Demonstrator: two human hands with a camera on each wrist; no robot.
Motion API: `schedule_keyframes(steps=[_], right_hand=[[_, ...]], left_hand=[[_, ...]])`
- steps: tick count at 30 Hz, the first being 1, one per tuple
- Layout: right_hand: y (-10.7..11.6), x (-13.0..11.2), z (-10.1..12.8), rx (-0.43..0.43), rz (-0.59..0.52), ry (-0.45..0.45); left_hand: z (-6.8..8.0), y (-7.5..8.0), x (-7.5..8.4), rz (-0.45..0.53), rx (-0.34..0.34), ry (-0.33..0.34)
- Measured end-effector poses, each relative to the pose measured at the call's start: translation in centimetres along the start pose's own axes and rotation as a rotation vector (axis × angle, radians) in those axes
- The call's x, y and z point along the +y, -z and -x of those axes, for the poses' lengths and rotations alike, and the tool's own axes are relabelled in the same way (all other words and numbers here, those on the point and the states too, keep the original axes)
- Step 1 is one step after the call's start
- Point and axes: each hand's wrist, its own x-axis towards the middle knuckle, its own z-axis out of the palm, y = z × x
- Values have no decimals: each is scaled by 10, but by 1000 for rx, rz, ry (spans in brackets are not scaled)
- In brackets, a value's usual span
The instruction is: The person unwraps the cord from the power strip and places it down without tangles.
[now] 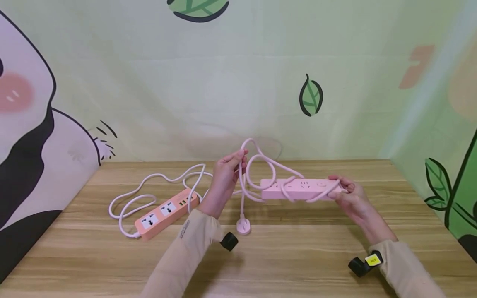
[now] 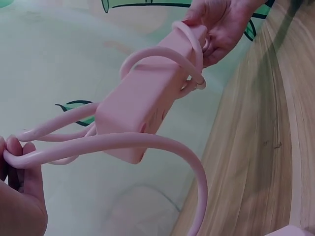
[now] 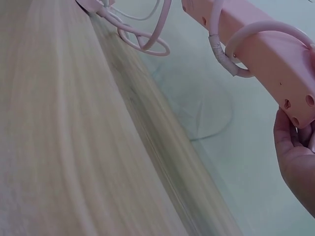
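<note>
Our right hand (image 1: 352,198) grips the pink power strip (image 1: 298,189) level above the bench (image 1: 298,248) so our left fingers (image 1: 236,159), pinching its cord (image 1: 261,159), can keep the loops off it.

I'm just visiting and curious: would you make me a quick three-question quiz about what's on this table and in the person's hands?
1. True or false: the pink power strip lies flat on the table.
2. Which hand grips loops of the pink cord? A) left hand B) right hand C) neither
3. Fill in: the strip resting on the table, left of the hands, is the ____ power strip.

Key: 1. False; the right hand holds it up by one end, cord wrapped around it. 2. A. 3. Orange.
</note>
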Motion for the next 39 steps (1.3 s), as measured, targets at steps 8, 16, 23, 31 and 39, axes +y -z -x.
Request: schedule_keyframes(steps=[8,16,23,31,39], right_hand=[[-6,-3,0,-8,-62,11],[-4,-3,0,-54,-111,44],[-3,-1,-2,-92,-158,81],[-5,-10,-6,-79,-199,102],[-7,-10,-8,-45,-177,82]], left_hand=[[-12,7,-7,-3,175,27],[-14,12,-17,-56,308,15],[-15,17,-21,-48,396,33],[-13,25,-26,-174,406,83],[0,19,-26,-653,164,9]])
